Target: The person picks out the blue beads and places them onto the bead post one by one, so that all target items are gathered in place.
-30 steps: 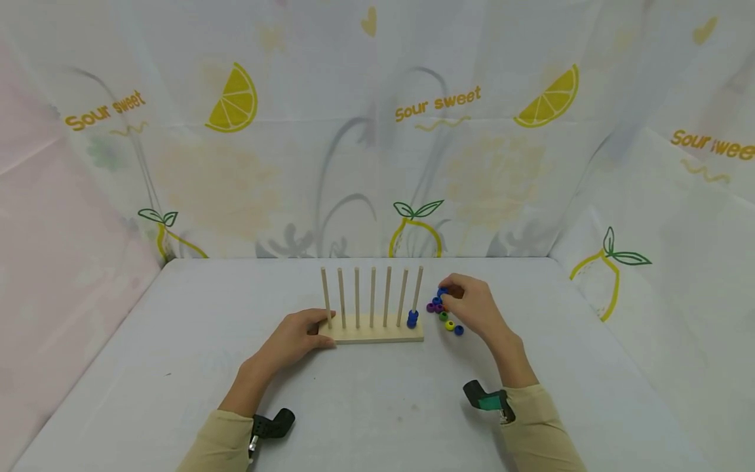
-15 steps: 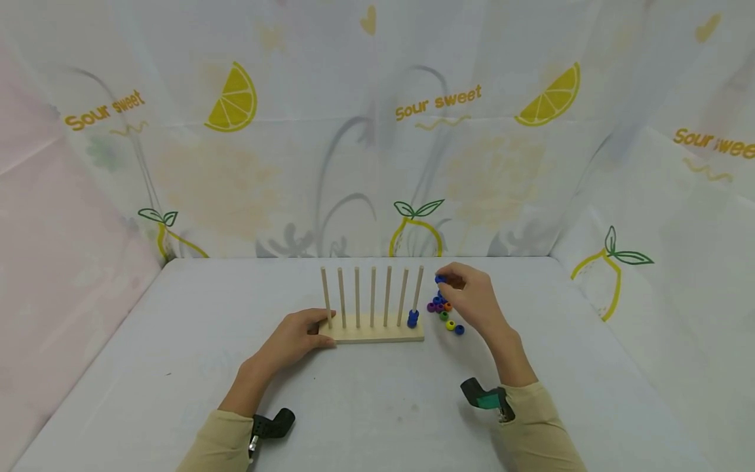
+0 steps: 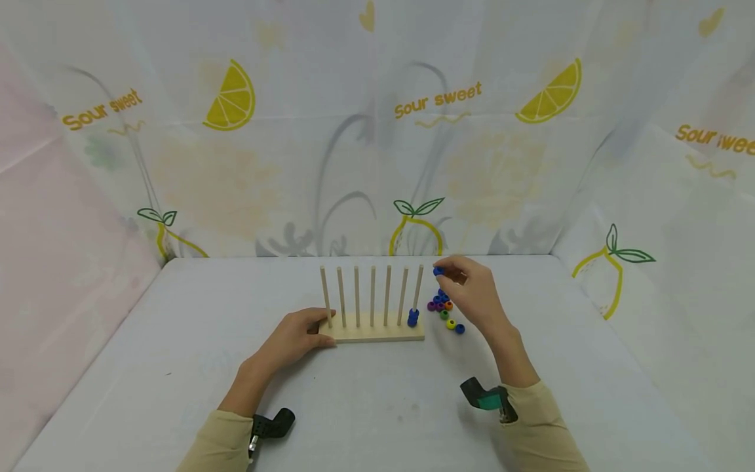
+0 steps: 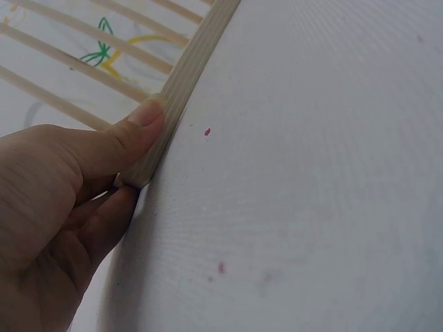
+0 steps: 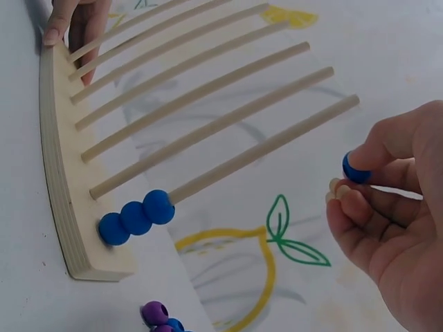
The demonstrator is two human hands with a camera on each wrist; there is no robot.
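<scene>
The person's left grip (image 3: pixel 299 335) pinches one end of the wooden rack (image 3: pixel 377 334), whose thick, straight base (image 5: pixel 62 138) shows layered grain beneath seven slim round rods (image 3: pixel 373 295). Three smooth blue beads (image 5: pixel 136 218) sit stacked at the foot of the rightmost rod (image 5: pixel 277 142). The right grip (image 3: pixel 472 294) pinches one round blue bead (image 5: pixel 356 170) — near that rod's tip, apart from it. Pierced loose beads (image 3: pixel 451 324) lie on the white surface (image 3: pixel 366 413) just beside the rack
</scene>
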